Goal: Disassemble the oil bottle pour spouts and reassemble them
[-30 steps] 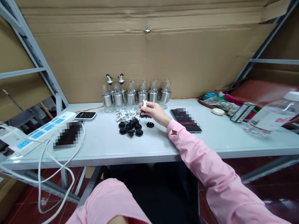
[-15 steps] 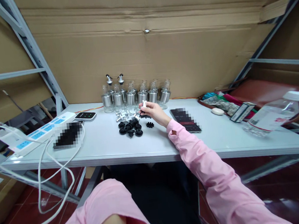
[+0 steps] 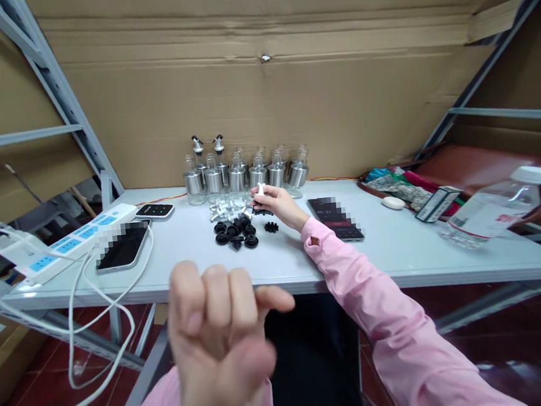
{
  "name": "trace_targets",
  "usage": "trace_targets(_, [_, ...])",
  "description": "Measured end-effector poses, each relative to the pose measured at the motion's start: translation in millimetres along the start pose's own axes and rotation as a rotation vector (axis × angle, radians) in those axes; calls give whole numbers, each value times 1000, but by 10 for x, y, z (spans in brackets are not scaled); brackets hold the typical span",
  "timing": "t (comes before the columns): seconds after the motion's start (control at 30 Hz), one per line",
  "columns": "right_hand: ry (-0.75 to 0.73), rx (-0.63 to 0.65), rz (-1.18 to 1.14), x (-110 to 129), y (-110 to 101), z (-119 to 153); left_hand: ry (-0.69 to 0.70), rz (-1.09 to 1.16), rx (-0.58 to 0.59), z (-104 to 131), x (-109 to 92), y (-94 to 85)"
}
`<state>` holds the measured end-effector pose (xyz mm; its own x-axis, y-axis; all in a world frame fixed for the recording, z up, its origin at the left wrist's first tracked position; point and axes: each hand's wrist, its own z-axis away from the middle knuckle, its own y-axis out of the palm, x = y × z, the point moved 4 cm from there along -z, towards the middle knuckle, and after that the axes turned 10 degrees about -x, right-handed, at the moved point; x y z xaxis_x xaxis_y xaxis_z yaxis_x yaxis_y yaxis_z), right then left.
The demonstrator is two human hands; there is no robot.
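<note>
My right hand is closed on a small whitish spout-like piece, pinched upright between thumb and fingertips over the table. Beside it lies a pile of shiny silver pourer parts. Several round black stoppers sit just in front of that pile, and a small black ribbed piece lies to their right. My left hand is raised close to the camera in front of the table edge, blurred. Its fingers are loosely curled, thumb and index apart, with nothing seen in them.
Glass bottles with metal sleeves stand in rows at the back; two carry pourers. To the left are a power strip, a phone and white cables. Another phone and a water bottle are on the right.
My left hand has come up into view from my lap, its forearm lifting with it. The right hand has barely moved and keeps the whitish piece.
</note>
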<state>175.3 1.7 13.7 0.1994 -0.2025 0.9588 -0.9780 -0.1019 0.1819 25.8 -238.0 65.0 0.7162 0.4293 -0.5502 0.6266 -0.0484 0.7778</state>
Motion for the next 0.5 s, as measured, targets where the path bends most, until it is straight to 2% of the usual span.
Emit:
trace_targets(0.1, [-7, 11, 2, 0, 2, -2, -61, 15, 58, -162, 128, 196])
trace_targets(0.2, [-13, 16, 2, -2, 2, -3, -87, 23, 70, -193, 187, 205])
trace_targets(0.5, [-28, 32, -20, -37, -3, -27, -46, 30, 112, -164, 185, 233])
